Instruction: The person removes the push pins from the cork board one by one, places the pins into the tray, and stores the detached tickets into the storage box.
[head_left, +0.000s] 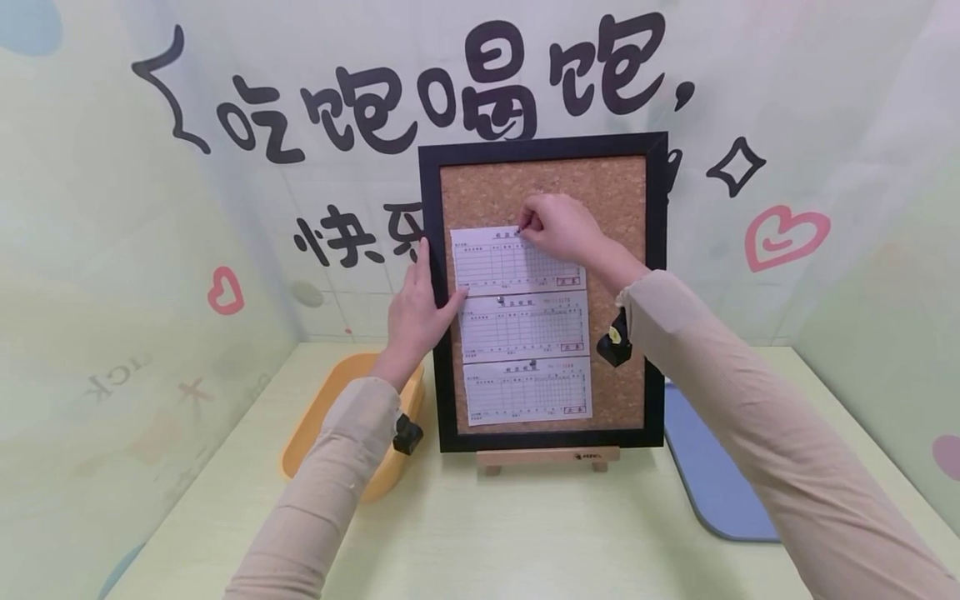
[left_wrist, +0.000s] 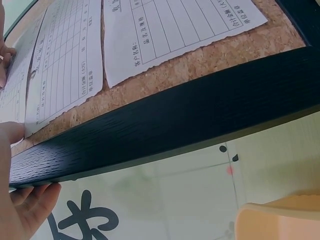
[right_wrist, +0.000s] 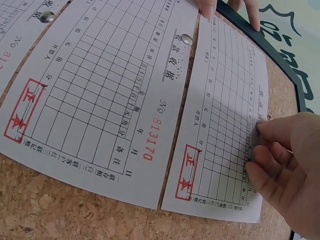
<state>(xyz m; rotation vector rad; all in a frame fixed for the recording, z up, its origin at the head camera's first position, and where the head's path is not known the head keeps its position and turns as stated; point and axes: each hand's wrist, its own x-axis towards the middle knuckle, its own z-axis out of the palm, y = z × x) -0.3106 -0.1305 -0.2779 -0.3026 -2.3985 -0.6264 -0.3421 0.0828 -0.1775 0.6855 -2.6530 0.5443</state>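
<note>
A black-framed corkboard (head_left: 619, 196) stands upright with three printed receipt slips in a column. The top slip (head_left: 480, 260) lies flat against the cork. Silver thumbtacks (right_wrist: 186, 39) fasten the middle slip (head_left: 483, 327) and the bottom slip (head_left: 495, 393) near their upper edges. My left hand (head_left: 417, 310) grips the frame's left side, thumb on the front by the top slip's lower corner, fingers behind. At the top slip's upper edge, my right hand (head_left: 564, 227) pinches a small dark piece that looks like a thumbtack, mostly hidden by the fingertips.
A small wooden easel (head_left: 547, 456) supports the board on the pale table (head_left: 525, 533). To the left is an orange-yellow bin (head_left: 300, 437), partly behind my left forearm. A blue tray or mat (head_left: 712, 475) lies at right, partly under my right sleeve. Printed walls surround the table.
</note>
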